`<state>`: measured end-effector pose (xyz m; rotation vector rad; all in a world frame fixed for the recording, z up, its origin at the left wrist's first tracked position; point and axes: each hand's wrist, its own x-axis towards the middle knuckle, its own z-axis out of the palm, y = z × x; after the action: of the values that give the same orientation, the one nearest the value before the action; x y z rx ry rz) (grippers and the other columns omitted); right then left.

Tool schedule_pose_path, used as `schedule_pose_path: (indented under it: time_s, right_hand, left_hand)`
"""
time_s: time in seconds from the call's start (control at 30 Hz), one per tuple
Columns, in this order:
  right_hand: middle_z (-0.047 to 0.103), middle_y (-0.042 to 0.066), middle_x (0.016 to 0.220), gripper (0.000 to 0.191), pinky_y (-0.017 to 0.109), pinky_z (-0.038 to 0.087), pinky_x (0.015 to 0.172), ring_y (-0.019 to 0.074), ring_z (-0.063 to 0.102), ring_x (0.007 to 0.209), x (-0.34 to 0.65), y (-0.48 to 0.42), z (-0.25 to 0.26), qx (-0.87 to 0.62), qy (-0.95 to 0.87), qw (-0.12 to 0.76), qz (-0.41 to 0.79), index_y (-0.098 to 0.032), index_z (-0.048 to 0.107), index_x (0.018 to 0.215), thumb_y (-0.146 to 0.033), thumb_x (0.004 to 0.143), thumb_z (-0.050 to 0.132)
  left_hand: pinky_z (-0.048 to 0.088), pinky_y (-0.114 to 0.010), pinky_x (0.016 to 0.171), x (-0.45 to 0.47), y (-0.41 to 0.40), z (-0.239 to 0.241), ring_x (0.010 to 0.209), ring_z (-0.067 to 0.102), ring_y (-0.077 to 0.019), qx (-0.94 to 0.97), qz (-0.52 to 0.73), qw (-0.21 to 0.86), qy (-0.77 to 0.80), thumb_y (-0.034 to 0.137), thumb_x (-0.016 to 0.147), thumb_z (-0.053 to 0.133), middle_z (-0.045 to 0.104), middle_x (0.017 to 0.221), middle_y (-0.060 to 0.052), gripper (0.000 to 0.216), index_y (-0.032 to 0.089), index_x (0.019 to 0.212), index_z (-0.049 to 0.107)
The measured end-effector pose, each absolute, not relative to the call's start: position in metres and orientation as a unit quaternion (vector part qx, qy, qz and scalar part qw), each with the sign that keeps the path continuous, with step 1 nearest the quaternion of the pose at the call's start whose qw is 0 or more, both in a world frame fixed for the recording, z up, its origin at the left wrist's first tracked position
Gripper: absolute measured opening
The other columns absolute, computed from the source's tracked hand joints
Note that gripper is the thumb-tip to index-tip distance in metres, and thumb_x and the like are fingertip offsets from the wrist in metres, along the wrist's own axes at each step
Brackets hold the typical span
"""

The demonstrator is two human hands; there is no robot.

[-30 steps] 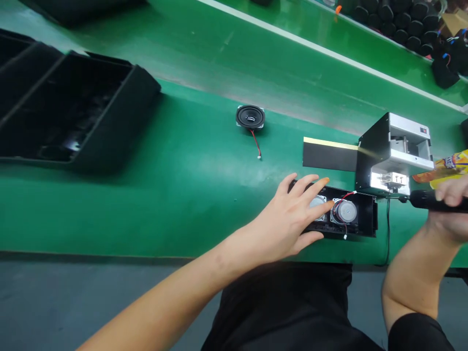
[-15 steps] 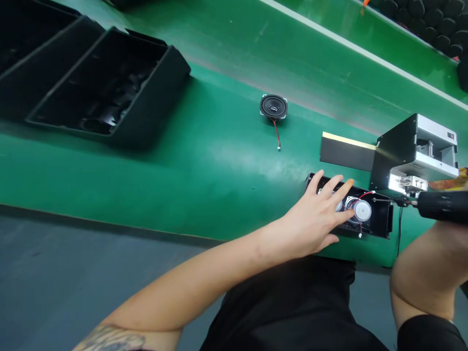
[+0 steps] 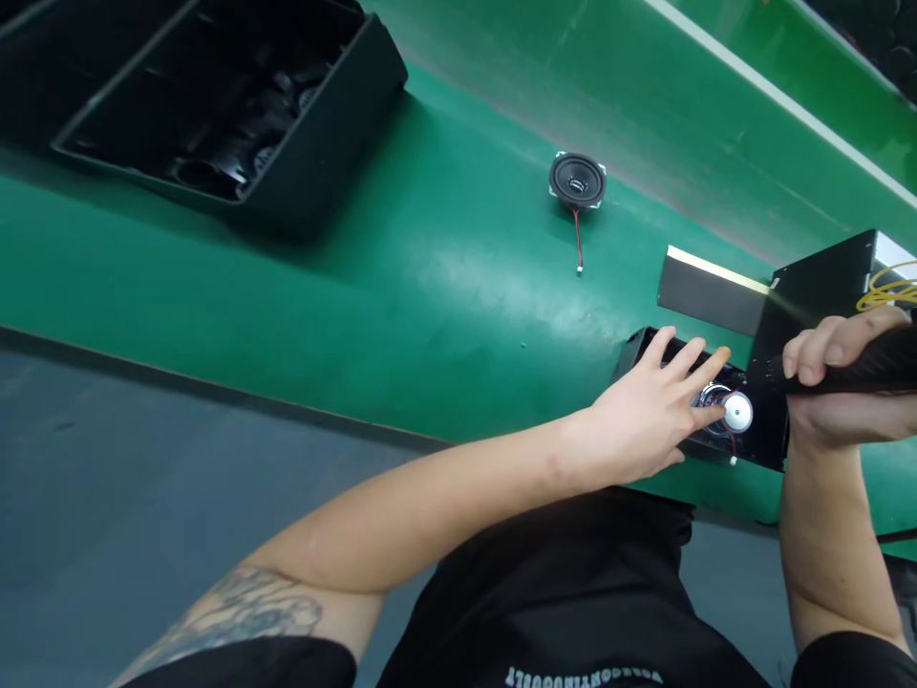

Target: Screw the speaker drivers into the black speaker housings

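A black speaker housing (image 3: 763, 435) lies on the green belt (image 3: 444, 287) near its front edge, with round silver-backed speaker drivers (image 3: 736, 412) and red wires inside. My left hand (image 3: 655, 416) lies flat on the housing, fingers spread, covering one driver and touching the other. My right hand (image 3: 835, 382) is wrapped round a black electric screwdriver (image 3: 878, 363), held level over the housing's right end. The tip of the tool is hidden behind my fingers.
A loose round speaker (image 3: 577, 180) with a red wire lies further back on the belt. Large black trays (image 3: 301, 182) holding several parts stand at the back left. A black box-shaped machine (image 3: 823, 291) with a dark flat strip (image 3: 709, 296) stands behind the housing.
My right hand has brought the screwdriver left and over the housing's right end. My left hand stays flat on the housing. The view has shifted, so everything sits further right.
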<state>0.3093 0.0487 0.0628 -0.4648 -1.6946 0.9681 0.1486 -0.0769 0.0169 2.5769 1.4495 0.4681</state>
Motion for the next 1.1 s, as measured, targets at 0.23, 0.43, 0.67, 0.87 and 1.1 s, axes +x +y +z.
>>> schedule_pose_path:
  time_s: [0.23, 0.43, 0.67, 0.87, 1.1]
  right_hand:
    - [0.032, -0.008, 0.053, 0.079, 0.023, 0.031, 0.033, 0.0095, 0.030, 0.033, 0.309, 0.048, 0.055, -0.248, -0.691, 0.547, 0.402, -0.024, 0.046, 0.068, -0.101, 0.082, 0.050]
    - [0.029, -0.007, 0.051, 0.087, 0.023, 0.029, 0.033, 0.0104, 0.028, 0.033, 0.312, 0.052, 0.050, -0.285, -0.656, 0.560, 0.419, -0.024, 0.042, 0.066, -0.111, 0.075, 0.038]
    - [0.031, -0.007, 0.051, 0.084, 0.023, 0.031, 0.032, 0.0102, 0.029, 0.032, 0.310, 0.051, 0.051, -0.263, -0.670, 0.550, 0.423, -0.023, 0.047, 0.067, -0.105, 0.083, 0.038]
    - [0.035, -0.005, 0.051, 0.081, 0.024, 0.031, 0.032, 0.0110, 0.031, 0.032, 0.306, 0.045, 0.049, -0.231, -0.684, 0.522, 0.455, -0.023, 0.050, 0.065, -0.101, 0.088, 0.043]
    - [0.036, -0.004, 0.050, 0.080, 0.026, 0.032, 0.034, 0.0120, 0.032, 0.033, 0.302, 0.041, 0.042, -0.199, -0.713, 0.511, 0.436, -0.023, 0.052, 0.064, -0.095, 0.096, 0.036]
  left_hand:
    - [0.028, -0.068, 0.124, 0.149, -0.078, 0.015, 0.153, 0.042, -0.0441, 0.860, 0.158, 0.063, 0.481, 0.050, 0.090, 0.086, 0.040, 0.174, -0.019, 0.072, 0.032, 0.155, 0.061]
    - [0.028, -0.067, 0.125, 0.150, -0.078, 0.014, 0.150, 0.044, -0.0442, 0.853, 0.183, 0.058, 0.486, 0.046, 0.088, 0.088, 0.044, 0.171, -0.018, 0.071, 0.030, 0.153, 0.064]
    - [0.029, -0.066, 0.125, 0.150, -0.078, 0.015, 0.151, 0.044, -0.0429, 0.852, 0.175, 0.060, 0.489, 0.047, 0.090, 0.087, 0.044, 0.172, -0.017, 0.068, 0.031, 0.152, 0.065]
    - [0.028, -0.070, 0.125, 0.150, -0.077, 0.013, 0.152, 0.043, -0.0445, 0.858, 0.164, 0.060, 0.484, 0.042, 0.097, 0.079, 0.041, 0.173, -0.019, 0.060, 0.032, 0.154, 0.063]
    - [0.028, -0.070, 0.124, 0.150, -0.077, 0.016, 0.152, 0.043, -0.0441, 0.858, 0.147, 0.070, 0.487, 0.041, 0.096, 0.080, 0.042, 0.172, -0.019, 0.060, 0.033, 0.153, 0.063]
